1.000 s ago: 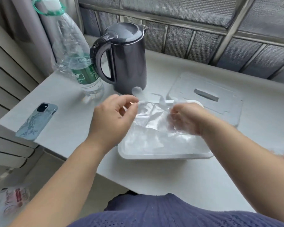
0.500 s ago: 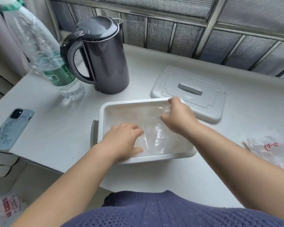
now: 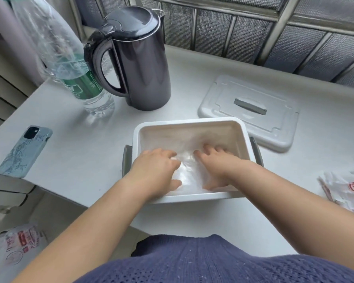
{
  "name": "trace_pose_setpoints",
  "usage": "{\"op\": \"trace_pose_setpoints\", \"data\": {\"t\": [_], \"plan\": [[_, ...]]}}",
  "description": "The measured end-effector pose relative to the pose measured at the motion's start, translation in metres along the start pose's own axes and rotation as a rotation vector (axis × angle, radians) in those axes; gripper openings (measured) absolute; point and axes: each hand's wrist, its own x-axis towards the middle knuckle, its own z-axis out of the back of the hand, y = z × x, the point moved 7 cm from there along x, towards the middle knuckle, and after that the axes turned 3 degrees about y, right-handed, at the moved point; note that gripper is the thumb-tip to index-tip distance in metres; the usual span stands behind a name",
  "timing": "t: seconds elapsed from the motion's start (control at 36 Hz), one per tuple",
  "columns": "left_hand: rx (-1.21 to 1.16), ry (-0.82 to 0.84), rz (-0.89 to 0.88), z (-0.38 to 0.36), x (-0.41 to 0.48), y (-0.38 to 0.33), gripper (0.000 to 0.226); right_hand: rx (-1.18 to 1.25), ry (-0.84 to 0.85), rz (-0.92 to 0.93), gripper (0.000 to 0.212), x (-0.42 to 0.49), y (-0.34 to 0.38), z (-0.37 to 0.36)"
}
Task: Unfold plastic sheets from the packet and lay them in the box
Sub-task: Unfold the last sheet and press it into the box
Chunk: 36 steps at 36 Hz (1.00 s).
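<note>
While both palms press down inside the box (image 3: 241,127), the left hand (image 3: 155,170) lies flat with fingers spread on a clear plastic sheet (image 3: 185,172), and the right hand (image 3: 217,168) lies just beside it, also open and flat, gripping nothing. The sheet sits on the box floor between and under the hands, crinkled, its far portion riding up toward the back wall.

The likely trouble is springback: thin film holds its folds, so once the hands lift it may curl or cling to the skin and come out with them. Pressing near the front wall could also tip or slide the light box, which stands close to the counter's (image 3: 94,160) front edge.

The box holds only plastic film, as far as can be seen; how many layers I cannot tell. Its lid (image 3: 247,111) lies separately behind it to the right. The packet (image 3: 349,188), crumpled with red print, rests at the counter's right edge. Toward the back left stand a closed kettle (image 3: 139,58) and a water bottle (image 3: 74,64), partly full; a phone (image 3: 25,150) lies at the left edge.
</note>
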Motion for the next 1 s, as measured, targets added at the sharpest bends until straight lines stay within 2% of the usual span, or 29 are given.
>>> {"op": "trace_pose_setpoints", "data": {"t": [0.08, 0.19, 0.28, 0.39, 0.47, 0.53, 0.58, 0.64, 0.69, 0.78, 0.86, 0.94, 1.0], "plan": [[0.191, 0.133, 0.03, -0.012, 0.005, 0.0, 0.04, -0.006, -0.039, 0.003, 0.078, 0.003, 0.002, -0.004], [0.259, 0.144, 0.038, -0.013, 0.013, -0.001, 0.033, 0.04, -0.033, -0.003, 0.071, -0.003, -0.001, -0.002], [0.13, 0.028, 0.035, -0.002, 0.007, -0.002, 0.034, 0.112, -0.12, 0.039, 0.068, -0.012, -0.002, 0.015], [-0.124, -0.264, 0.081, 0.028, -0.016, 0.007, 0.036, 0.202, -0.327, 0.059, 0.058, -0.032, -0.005, 0.044], [-0.289, -0.357, 0.117, 0.035, -0.024, 0.01, 0.032, 0.284, -0.401, 0.05, 0.045, -0.039, -0.005, 0.052], [-0.427, -0.289, 0.074, 0.029, -0.02, 0.005, 0.032, 0.332, -0.392, 0.062, 0.042, -0.038, -0.001, 0.051], [-0.562, -0.115, -0.007, 0.015, -0.016, -0.007, 0.033, 0.347, -0.338, 0.076, 0.044, -0.033, 0.003, 0.046], [-0.588, 0.063, -0.048, 0.002, -0.017, -0.019, 0.028, 0.315, -0.233, 0.074, 0.052, -0.023, 0.004, 0.037], [-0.58, 0.188, -0.038, -0.006, -0.019, -0.027, 0.047, 0.297, -0.114, 0.038, 0.06, -0.011, 0.001, 0.024], [-0.584, 0.346, 0.024, -0.01, -0.021, -0.034, 0.061, 0.326, 0.046, -0.025, 0.056, 0.004, -0.003, 0.003], [-0.489, 0.473, 0.049, -0.014, -0.021, -0.035, 0.081, 0.361, 0.097, -0.048, 0.053, 0.007, -0.002, -0.007], [-0.452, 0.481, 0.061, -0.021, -0.022, -0.028, 0.078, 0.367, 0.029, -0.014, 0.054, 0.0, 0.001, 0.003], [-0.48, 0.379, 0.066, -0.018, -0.024, -0.022, 0.076, 0.372, -0.072, 0.007, 0.053, -0.01, 0.0, 0.016]]}}
